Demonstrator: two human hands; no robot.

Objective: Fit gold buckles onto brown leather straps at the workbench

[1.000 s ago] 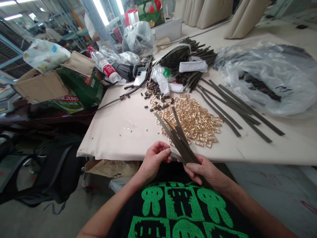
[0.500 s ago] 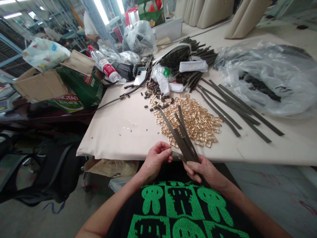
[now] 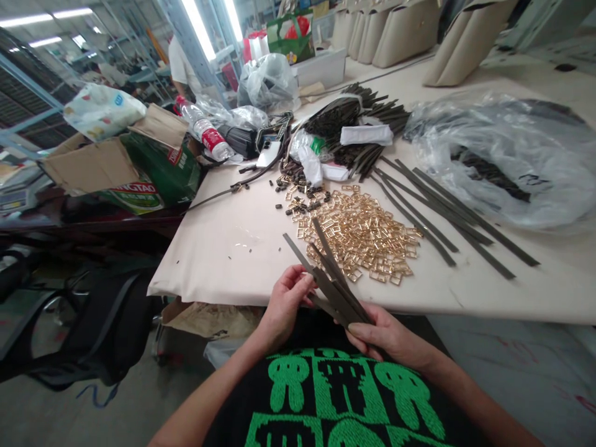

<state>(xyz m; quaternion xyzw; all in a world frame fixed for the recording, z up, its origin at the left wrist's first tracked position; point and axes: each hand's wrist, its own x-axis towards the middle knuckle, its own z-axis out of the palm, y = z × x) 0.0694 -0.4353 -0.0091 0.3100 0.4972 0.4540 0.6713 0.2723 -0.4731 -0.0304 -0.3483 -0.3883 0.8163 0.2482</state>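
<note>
A bundle of dark olive strips point(image 3: 338, 292) fans up and to the left over the table's front edge. My right hand point(image 3: 386, 329) is closed around its lower end, thumb on top. At the bundle's left side, my left hand point(image 3: 292, 297) pinches a strip between thumb and fingers; the fingertips are partly hidden. Just beyond the strips lies a heap of gold rectangular buckles point(image 3: 367, 233). Small dark loops point(image 3: 284, 180) are scattered at the heap's far left side. Several loose strips point(image 3: 442, 205) rest on the table to the right.
A large clear plastic bag point(image 3: 503, 161) with dark material lies at the right. Behind the buckles is a tied pile of dark strips point(image 3: 363, 118). A bottle point(image 3: 209, 133), a phone point(image 3: 269, 154) and a green carton point(image 3: 153, 167) are at the left; beige bags point(image 3: 405, 34) stand at the back.
The bundle has tilted further left and its strips have shifted. My left hand has moved slightly left, still pinching a strip. The whole view has dropped a little in the frame.
</note>
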